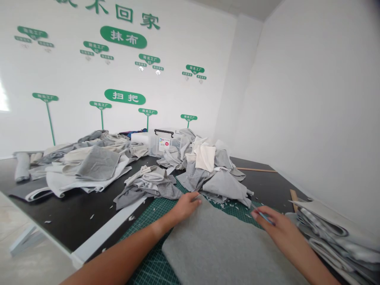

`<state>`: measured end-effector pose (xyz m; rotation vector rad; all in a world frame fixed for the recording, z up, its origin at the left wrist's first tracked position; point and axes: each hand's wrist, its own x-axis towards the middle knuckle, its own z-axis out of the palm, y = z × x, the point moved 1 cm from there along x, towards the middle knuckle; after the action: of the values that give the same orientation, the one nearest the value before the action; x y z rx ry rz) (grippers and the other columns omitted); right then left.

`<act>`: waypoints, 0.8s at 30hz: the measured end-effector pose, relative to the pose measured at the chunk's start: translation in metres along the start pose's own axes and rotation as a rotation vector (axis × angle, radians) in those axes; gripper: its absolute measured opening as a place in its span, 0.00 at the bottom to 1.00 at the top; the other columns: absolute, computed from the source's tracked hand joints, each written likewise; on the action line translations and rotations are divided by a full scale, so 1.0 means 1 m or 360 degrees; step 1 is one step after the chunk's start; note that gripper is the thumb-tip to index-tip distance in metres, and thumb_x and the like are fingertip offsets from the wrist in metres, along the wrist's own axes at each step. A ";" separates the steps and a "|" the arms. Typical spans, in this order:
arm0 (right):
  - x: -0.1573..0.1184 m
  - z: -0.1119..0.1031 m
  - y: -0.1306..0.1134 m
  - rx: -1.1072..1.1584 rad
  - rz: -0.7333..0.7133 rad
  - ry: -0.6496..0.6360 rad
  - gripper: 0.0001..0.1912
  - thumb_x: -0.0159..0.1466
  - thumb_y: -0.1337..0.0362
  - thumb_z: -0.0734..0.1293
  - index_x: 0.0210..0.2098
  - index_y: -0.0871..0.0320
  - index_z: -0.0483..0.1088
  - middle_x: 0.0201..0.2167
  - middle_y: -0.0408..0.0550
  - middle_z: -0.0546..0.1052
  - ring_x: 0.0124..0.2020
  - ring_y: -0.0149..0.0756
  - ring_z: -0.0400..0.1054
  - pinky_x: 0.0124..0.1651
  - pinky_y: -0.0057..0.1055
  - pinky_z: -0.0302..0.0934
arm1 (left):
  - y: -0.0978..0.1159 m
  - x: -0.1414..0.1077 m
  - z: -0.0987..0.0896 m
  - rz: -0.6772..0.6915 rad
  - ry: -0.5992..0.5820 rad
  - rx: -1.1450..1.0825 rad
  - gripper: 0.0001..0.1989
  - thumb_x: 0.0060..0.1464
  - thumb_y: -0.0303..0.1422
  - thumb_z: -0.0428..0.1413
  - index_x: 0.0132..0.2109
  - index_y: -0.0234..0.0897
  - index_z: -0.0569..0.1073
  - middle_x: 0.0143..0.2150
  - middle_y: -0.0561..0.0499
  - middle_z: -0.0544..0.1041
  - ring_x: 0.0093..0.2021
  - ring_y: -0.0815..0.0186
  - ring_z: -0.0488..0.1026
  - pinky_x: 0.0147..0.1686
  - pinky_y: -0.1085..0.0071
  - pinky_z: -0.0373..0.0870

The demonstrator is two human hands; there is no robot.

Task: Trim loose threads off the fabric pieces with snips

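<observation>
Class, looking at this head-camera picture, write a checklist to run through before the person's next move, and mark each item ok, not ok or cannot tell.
1. Left hand on the grey cloth, at its far edge: ok.
2. Right hand gripping the slim blue tool: ok.
3. Grey cloth lying on the green cutting mat: ok.
4. Mat beyond the cloth free of bits: not ok, white scraps are scattered there.
5. Tool's tip in plain sight: cannot tell, too small and blurred.
6. Right hand apart from the folded cloth stack: ok.

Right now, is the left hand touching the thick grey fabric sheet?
Touching: the head view shows the left hand on the edge of the grey fabric sheet.
</observation>
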<state>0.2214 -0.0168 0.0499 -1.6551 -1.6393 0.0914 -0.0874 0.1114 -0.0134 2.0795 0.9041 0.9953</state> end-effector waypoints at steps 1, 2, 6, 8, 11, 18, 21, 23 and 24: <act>0.003 0.014 -0.016 0.0080 -0.0034 -0.0155 0.18 0.61 0.44 0.64 0.34 0.50 0.77 0.36 0.46 0.81 0.39 0.47 0.76 0.40 0.34 0.67 | -0.001 -0.002 0.002 0.0003 0.0034 -0.0031 0.12 0.59 0.36 0.52 0.44 0.35 0.75 0.46 0.47 0.78 0.47 0.59 0.72 0.51 0.66 0.65; 0.006 0.027 -0.031 0.0121 -0.0037 -0.0200 0.18 0.62 0.45 0.64 0.35 0.50 0.76 0.38 0.47 0.81 0.40 0.47 0.75 0.42 0.35 0.67 | -0.002 -0.005 0.002 -0.0015 0.0069 -0.0060 0.13 0.59 0.37 0.53 0.46 0.35 0.74 0.47 0.47 0.78 0.48 0.59 0.72 0.51 0.66 0.65; 0.013 0.078 -0.066 0.0285 -0.0055 -0.0230 0.17 0.64 0.48 0.63 0.40 0.51 0.75 0.43 0.48 0.80 0.45 0.49 0.73 0.47 0.39 0.65 | -0.004 -0.013 0.001 -0.0051 0.0123 -0.0170 0.14 0.59 0.39 0.54 0.47 0.35 0.73 0.46 0.47 0.78 0.47 0.60 0.72 0.50 0.68 0.66; 0.013 0.103 -0.071 0.0408 -0.0071 -0.0204 0.16 0.65 0.49 0.62 0.43 0.51 0.74 0.45 0.48 0.79 0.47 0.49 0.72 0.51 0.42 0.64 | -0.002 -0.014 -0.001 0.0002 0.0075 -0.0232 0.14 0.59 0.39 0.53 0.46 0.34 0.74 0.45 0.47 0.78 0.46 0.61 0.72 0.48 0.70 0.66; 0.007 0.135 -0.068 0.0595 -0.0104 -0.0188 0.17 0.65 0.50 0.63 0.47 0.51 0.73 0.48 0.48 0.78 0.49 0.47 0.72 0.55 0.44 0.63 | 0.003 -0.015 -0.003 0.0033 0.0012 -0.0246 0.14 0.59 0.40 0.53 0.43 0.34 0.74 0.41 0.49 0.78 0.43 0.63 0.72 0.45 0.71 0.66; -0.001 0.158 -0.057 0.0630 -0.0134 -0.0193 0.16 0.66 0.50 0.62 0.41 0.53 0.74 0.41 0.48 0.79 0.45 0.46 0.72 0.53 0.40 0.63 | 0.009 -0.017 0.000 0.0005 0.0028 -0.0108 0.14 0.59 0.41 0.54 0.38 0.33 0.74 0.36 0.50 0.76 0.39 0.64 0.70 0.41 0.72 0.65; 0.001 0.157 -0.055 0.0578 -0.0118 -0.0176 0.17 0.66 0.48 0.62 0.37 0.54 0.73 0.38 0.47 0.79 0.42 0.46 0.72 0.50 0.39 0.63 | 0.008 -0.016 0.001 -0.0004 0.0053 -0.0216 0.14 0.59 0.40 0.53 0.41 0.33 0.74 0.36 0.49 0.76 0.38 0.64 0.70 0.40 0.72 0.65; 0.002 0.156 -0.055 0.0585 -0.0097 -0.0154 0.18 0.66 0.47 0.62 0.38 0.54 0.73 0.39 0.48 0.79 0.43 0.47 0.72 0.49 0.38 0.63 | 0.007 -0.016 0.001 -0.0011 0.0055 -0.0281 0.14 0.59 0.41 0.53 0.40 0.32 0.74 0.35 0.49 0.75 0.37 0.64 0.70 0.39 0.72 0.65; 0.002 0.155 -0.055 0.0598 -0.0087 -0.0140 0.18 0.65 0.47 0.62 0.39 0.54 0.73 0.40 0.48 0.79 0.44 0.47 0.71 0.50 0.38 0.62 | 0.008 -0.015 0.001 -0.0007 0.0061 -0.0300 0.14 0.60 0.41 0.53 0.40 0.32 0.74 0.35 0.49 0.75 0.37 0.64 0.70 0.39 0.72 0.65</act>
<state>0.0907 0.0489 -0.0248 -1.3350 -1.6145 0.4236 -0.0918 0.0949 -0.0136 1.9060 0.8010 1.0780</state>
